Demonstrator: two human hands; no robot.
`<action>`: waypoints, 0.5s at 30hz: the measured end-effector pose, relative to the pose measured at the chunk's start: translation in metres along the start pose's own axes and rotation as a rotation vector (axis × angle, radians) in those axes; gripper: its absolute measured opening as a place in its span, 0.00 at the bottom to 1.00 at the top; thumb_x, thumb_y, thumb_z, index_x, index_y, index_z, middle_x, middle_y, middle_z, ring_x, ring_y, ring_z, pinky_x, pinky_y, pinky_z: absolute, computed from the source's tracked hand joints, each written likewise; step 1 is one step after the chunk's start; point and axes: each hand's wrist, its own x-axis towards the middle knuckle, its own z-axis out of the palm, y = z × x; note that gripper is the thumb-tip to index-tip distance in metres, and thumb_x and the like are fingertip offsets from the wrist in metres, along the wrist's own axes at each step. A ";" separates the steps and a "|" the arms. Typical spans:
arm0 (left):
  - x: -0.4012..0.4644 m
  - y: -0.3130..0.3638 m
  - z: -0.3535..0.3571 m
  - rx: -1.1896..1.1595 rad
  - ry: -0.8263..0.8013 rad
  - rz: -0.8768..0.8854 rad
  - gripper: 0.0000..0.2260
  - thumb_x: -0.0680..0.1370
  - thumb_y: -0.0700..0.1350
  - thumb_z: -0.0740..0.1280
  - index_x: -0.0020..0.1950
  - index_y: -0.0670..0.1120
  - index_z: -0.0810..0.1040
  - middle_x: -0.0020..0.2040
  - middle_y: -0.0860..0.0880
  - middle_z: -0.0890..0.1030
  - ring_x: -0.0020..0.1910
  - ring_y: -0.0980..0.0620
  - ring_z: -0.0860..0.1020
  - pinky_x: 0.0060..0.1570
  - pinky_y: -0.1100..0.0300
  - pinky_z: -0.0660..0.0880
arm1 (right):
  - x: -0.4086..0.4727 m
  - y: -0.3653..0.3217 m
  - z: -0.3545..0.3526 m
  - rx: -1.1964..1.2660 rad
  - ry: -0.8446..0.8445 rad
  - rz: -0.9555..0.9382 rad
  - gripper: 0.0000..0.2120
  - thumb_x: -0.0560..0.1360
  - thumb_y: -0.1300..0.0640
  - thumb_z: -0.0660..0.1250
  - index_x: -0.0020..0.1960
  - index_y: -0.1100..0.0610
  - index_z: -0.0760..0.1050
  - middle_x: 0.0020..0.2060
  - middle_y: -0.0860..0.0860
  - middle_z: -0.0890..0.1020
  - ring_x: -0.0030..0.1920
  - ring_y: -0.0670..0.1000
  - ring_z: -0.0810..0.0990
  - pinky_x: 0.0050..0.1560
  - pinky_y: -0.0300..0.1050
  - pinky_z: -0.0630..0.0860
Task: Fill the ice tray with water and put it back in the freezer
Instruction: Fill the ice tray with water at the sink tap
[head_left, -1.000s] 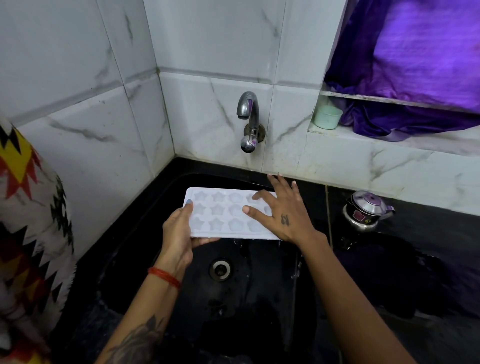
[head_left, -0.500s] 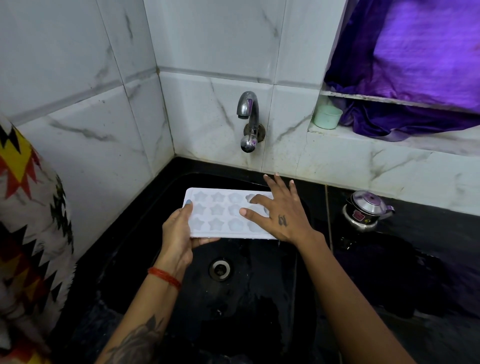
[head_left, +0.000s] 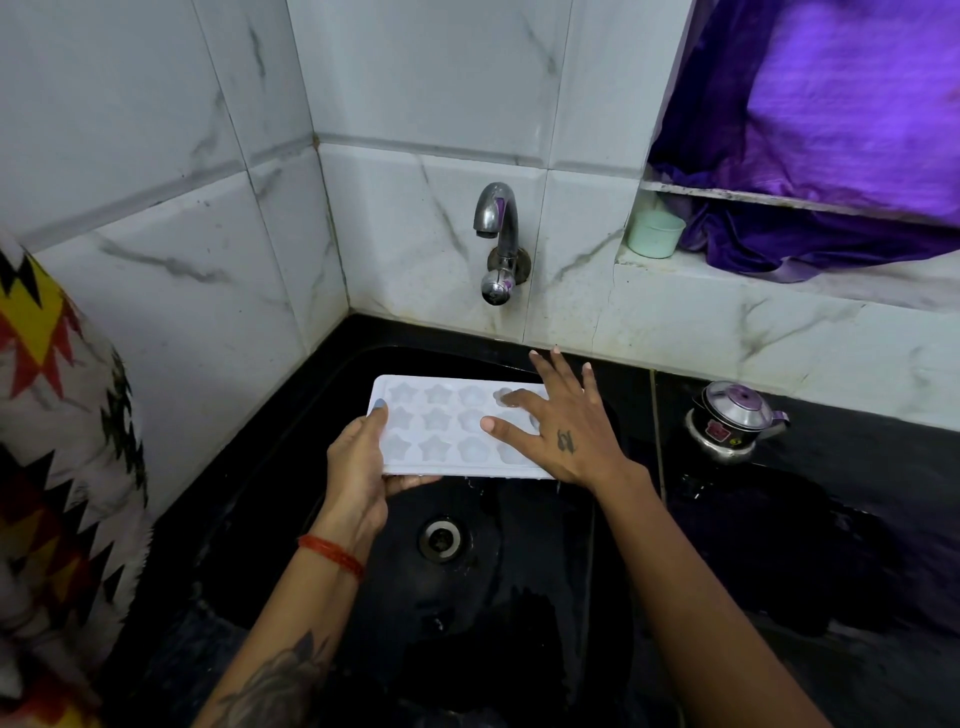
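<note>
A white ice tray (head_left: 441, 431) with star- and flower-shaped cells is held level over the black sink (head_left: 363, 374), below the chrome tap (head_left: 496, 234). My left hand (head_left: 361, 470) grips its left end, thumb on top and fingers underneath. My right hand (head_left: 563, 423) lies flat over the tray's right end, fingers spread and straight, covering the cells there. No water runs from the tap. I cannot tell whether the cells hold water.
The sink drain (head_left: 440, 539) sits below the tray. A small steel kettle (head_left: 732, 421) stands on the black counter at the right. A mint cup (head_left: 655, 234) and purple cloth (head_left: 831, 130) occupy the ledge. A patterned cloth (head_left: 57, 441) hangs at the left.
My right hand has slid slightly left over the tray and its fingers have spread wider. The tray and my left hand have barely moved.
</note>
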 end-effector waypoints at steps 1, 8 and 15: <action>0.000 0.000 0.000 0.000 0.002 0.000 0.08 0.80 0.48 0.62 0.49 0.44 0.75 0.46 0.43 0.82 0.41 0.44 0.82 0.26 0.52 0.80 | 0.000 0.000 0.000 0.007 -0.004 -0.001 0.39 0.64 0.23 0.42 0.64 0.39 0.72 0.77 0.52 0.52 0.77 0.50 0.40 0.74 0.56 0.32; -0.001 0.001 0.001 0.011 0.005 -0.007 0.08 0.80 0.49 0.62 0.48 0.45 0.75 0.47 0.43 0.82 0.42 0.44 0.82 0.28 0.50 0.81 | 0.000 0.001 0.000 0.041 -0.031 -0.013 0.38 0.64 0.24 0.43 0.64 0.38 0.72 0.77 0.52 0.51 0.77 0.50 0.39 0.74 0.56 0.33; -0.002 0.000 0.000 0.015 0.004 -0.006 0.08 0.80 0.49 0.62 0.49 0.45 0.75 0.47 0.43 0.83 0.42 0.44 0.82 0.28 0.51 0.81 | -0.001 0.006 0.001 0.039 -0.015 -0.027 0.35 0.65 0.24 0.45 0.61 0.38 0.73 0.77 0.52 0.52 0.77 0.50 0.40 0.74 0.56 0.33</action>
